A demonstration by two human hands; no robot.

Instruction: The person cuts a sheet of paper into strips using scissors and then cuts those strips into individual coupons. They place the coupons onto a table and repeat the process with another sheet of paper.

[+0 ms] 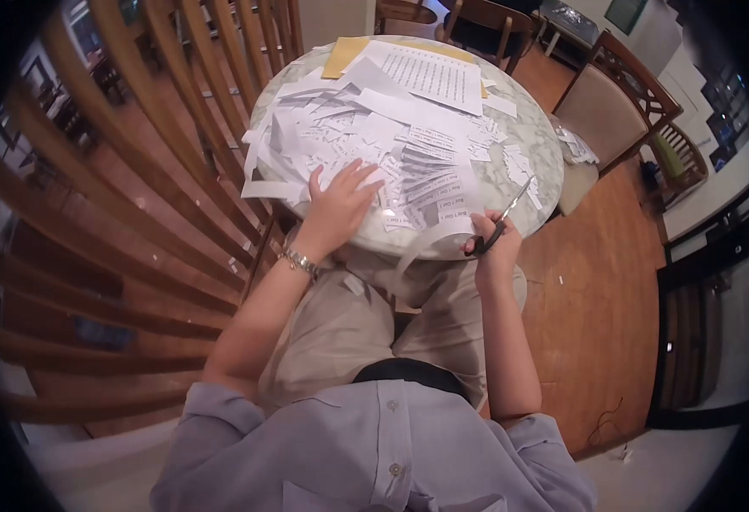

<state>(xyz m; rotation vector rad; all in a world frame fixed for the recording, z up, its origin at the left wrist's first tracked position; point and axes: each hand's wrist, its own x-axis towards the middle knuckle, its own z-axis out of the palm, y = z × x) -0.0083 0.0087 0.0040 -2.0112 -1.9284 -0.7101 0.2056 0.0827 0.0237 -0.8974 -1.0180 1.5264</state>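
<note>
My left hand [343, 205] lies with its fingers spread over a heap of cut paper slips [327, 128] at the near left of the round marble table [547, 162]. A metal-banded watch circles that wrist. In my right hand [497, 249], at the table's near edge, is a pair of black-handled scissors [511, 210] with its blades pointing up and away to the right. Printed paper strips [449, 203] reading "Buy 1 Get 1" fan out between my hands. The nearest strip reaches my right fingers, and a blank paper strip [410, 254] curls over the table's edge.
A printed sheet [425, 75] lies on a yellow envelope [342, 56] at the far side. More small slips [521, 173] are scattered at the right. Wooden railing slats [127, 111] rise on the left. A cushioned chair [592, 107] stands at the right, with papers on its seat.
</note>
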